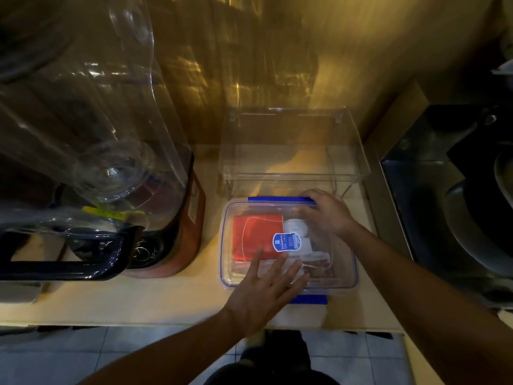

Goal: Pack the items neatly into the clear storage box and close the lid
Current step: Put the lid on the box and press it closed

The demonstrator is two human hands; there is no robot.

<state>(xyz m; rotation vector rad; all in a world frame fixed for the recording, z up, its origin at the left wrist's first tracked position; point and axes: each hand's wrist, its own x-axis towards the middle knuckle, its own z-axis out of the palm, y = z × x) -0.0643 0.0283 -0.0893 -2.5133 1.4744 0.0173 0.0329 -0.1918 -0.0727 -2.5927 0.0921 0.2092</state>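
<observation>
The clear storage box [229, 245] sits on the counter with its clear lid [311, 215] on top, a blue label [286, 241] in the lid's middle. Through the lid show a red packet [255, 234], a white item [294, 227] and a dark brown packet [322, 269]. A blue clip [277, 199] runs along the far edge, another blue clip [309, 299] along the near edge. My left hand [266, 290] lies flat with spread fingers on the lid's near part. My right hand [326, 211] rests on the far right corner, fingers bent over the far clip.
A tall clear plastic bin [294, 151] stands right behind the box. At the left stands a blender [166, 218] with a clear jug [83, 112] and black handle [69, 268]. A dark sink [458, 204] lies to the right. The counter's front edge [166, 320] runs below my hands.
</observation>
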